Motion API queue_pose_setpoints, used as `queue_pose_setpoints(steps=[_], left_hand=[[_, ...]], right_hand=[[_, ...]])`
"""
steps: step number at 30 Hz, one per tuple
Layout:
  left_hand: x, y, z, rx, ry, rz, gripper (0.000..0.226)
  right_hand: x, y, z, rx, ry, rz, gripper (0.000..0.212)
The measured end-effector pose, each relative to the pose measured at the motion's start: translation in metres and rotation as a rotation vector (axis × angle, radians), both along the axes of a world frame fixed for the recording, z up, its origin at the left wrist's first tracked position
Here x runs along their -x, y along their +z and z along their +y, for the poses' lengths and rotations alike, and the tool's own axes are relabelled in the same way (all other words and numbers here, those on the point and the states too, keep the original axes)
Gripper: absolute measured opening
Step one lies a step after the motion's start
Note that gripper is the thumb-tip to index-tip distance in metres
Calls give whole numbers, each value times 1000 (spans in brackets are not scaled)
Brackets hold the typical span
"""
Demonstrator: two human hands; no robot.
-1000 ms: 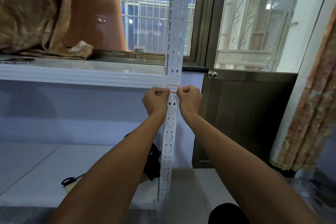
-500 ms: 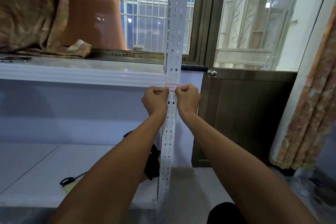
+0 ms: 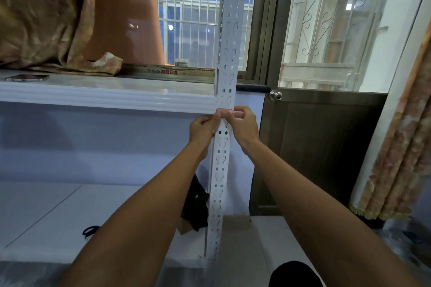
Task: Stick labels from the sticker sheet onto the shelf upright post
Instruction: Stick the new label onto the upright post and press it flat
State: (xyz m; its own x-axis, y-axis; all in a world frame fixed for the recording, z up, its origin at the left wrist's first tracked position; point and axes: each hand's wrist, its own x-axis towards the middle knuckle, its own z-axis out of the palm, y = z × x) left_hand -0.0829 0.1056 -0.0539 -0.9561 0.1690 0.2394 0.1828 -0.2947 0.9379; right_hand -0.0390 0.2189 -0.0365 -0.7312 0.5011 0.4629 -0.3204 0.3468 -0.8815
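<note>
Label [image 3: 224, 111] between hands on post [image 3: 227, 58]. Left hand [image 3: 202, 129], right hand [image 3: 243, 124] curled, pressing its ends. Smooth outward, keep level.

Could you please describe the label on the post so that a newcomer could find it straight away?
Find the white perforated shelf upright post standing before the window. Follow it down to just below the white sill, where both hands meet. The label there is a small white rectangle with a red border, the post's only coloured mark.

Label [image 3: 224, 112] on upright post [image 3: 229, 53], between left hand [image 3: 202, 128] and right hand [image 3: 242, 126]
</note>
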Motion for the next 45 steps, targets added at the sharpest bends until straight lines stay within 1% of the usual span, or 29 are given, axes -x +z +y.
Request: queue_pose_setpoints(steps=[2, 4, 8, 11, 13, 15, 17, 19, 22, 25, 27, 29, 31, 35, 37, 39, 41, 43, 44, 45], left_hand=[[0, 6, 13, -30, 41, -72, 30], [5, 5, 21, -16, 115, -97, 35], [3, 1, 33, 42, 237, 15, 38], [-3, 8, 39, 106, 269, 30, 40], [0, 5, 37, 100, 200, 13, 41], [5, 2, 24, 101, 82, 41, 43], [17, -6, 12, 94, -44, 91, 46], [25, -14, 9, 44, -115, 112, 45], [27, -20, 15, 24, -62, 133, 38], [22, -16, 17, 23, -23, 112, 32], [20, -11, 14, 68, -29, 102, 33], [16, -6, 9, 102, -78, 103, 38], [13, -3, 8, 127, -94, 107, 43], [15, 0, 10, 176, -25, 88, 43], [11, 3, 17, 235, 65, 98, 44], [4, 6, 26, 283, 187, 100, 47], [-2, 7, 30, 291, 247, 87, 49], [-6, 6, 20, 259, 134, 64, 49], [-1, 3, 12, 231, 52, 58, 49], [-3, 4, 0, 262, -24, 79, 50]], right_hand=[[5, 5, -4, 7, -43, 9, 27], [11, 6, -2, 41, -67, 13, 28], [21, 2, 1, 110, -54, 4, 29], [17, 3, 1, 60, -33, 2, 32], [11, 4, 11, 6, 75, -31, 35], [9, 5, 20, -91, 162, -96, 30], [12, 5, 24, -213, 119, -129, 23], [16, 5, 20, -293, 38, -113, 22], [20, 4, 16, -299, 4, -128, 27], [21, 15, 23, -251, 50, -231, 36], [13, 26, 28, -235, 137, -274, 34], [2, 32, 32, -122, 286, -289, 29], [-5, 34, 35, -89, 357, -314, 29], [6, 27, 30, -104, 238, -256, 25], [13, 20, 26, -96, 190, -217, 23], [19, 13, 21, -159, 110, -197, 21], [21, 10, 18, -225, 27, -189, 22], [15, 12, 18, -222, 31, -205, 24], [12, 16, 23, -200, 77, -228, 26], [1, 23, 23, -234, 114, -269, 29]])
